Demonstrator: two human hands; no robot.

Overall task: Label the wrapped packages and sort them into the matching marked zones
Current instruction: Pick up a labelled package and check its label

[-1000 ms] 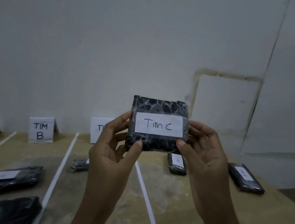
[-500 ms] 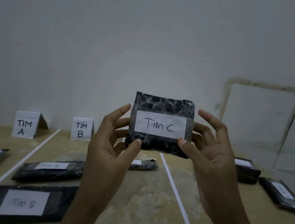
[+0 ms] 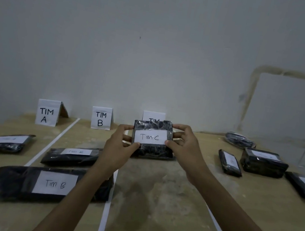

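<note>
A black wrapped package (image 3: pixel 154 127) with a white label reading "Tim C" is held out over the third zone. My left hand (image 3: pixel 119 146) pinches its left edge. My right hand (image 3: pixel 184 145) pinches its right edge. The package half hides the third standing sign (image 3: pixel 153 115), of which only "TIM" shows. Signs "TIM A" (image 3: pixel 47 112) and "TIM B" (image 3: pixel 100 118) stand at the back of the table. Whether the package touches the table, I cannot tell.
White tape lines (image 3: pixel 105 216) split the wooden table (image 3: pixel 155 203) into zones. One labelled package (image 3: pixel 6 143) lies in zone A, two "Tim B" packages (image 3: pixel 53 184) in zone B. Several wrapped packages (image 3: pixel 263 163) lie at the right. A wall rises behind.
Both arms have stretched forward and lowered the "Tim C" package toward the table in front of the third sign. The view has swung left and down, showing more of the zones.
</note>
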